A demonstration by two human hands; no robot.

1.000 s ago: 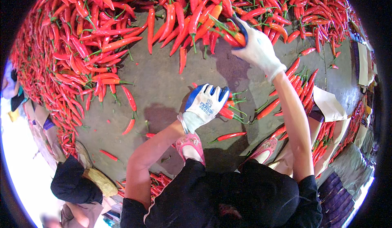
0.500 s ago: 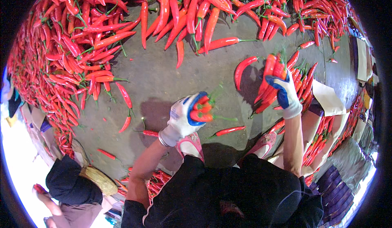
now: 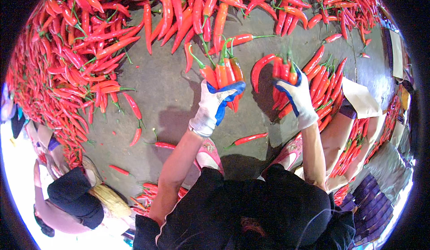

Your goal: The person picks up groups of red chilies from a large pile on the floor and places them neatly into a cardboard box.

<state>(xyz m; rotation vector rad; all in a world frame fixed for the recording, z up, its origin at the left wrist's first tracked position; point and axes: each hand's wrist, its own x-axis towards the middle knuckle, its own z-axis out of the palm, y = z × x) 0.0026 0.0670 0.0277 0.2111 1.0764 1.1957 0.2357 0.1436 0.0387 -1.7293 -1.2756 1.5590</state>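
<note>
Both my hands wear white knit gloves with blue palms. My left hand [image 3: 210, 104] is closed round a bunch of red chili peppers [image 3: 229, 72], their green stems pointing away from me. To its right, my right hand [image 3: 299, 98] grips another handful of red chili peppers [image 3: 282, 69], slightly blurred. The lower ends of both bunches are partly hidden by the gloves. Just left of the right hand's bunch, a curved chili [image 3: 257, 71] lies on the grey floor [image 3: 165, 88]. A pile of chilies [image 3: 323, 84] lies beside my right wrist.
Large heaps of red chilies [image 3: 67, 71] spread along the left and far side. A single chili [image 3: 248, 139] lies near my shoes [image 3: 208, 153]. On the right stand paper-lined containers [image 3: 358, 100] filled with chilies. Another person [image 3: 74, 196] in a dark head covering is at lower left.
My left hand has moved away from me and turned, so its chilies now point stems outward. My right hand has shifted left with its bunch. The person at lower left has moved.
</note>
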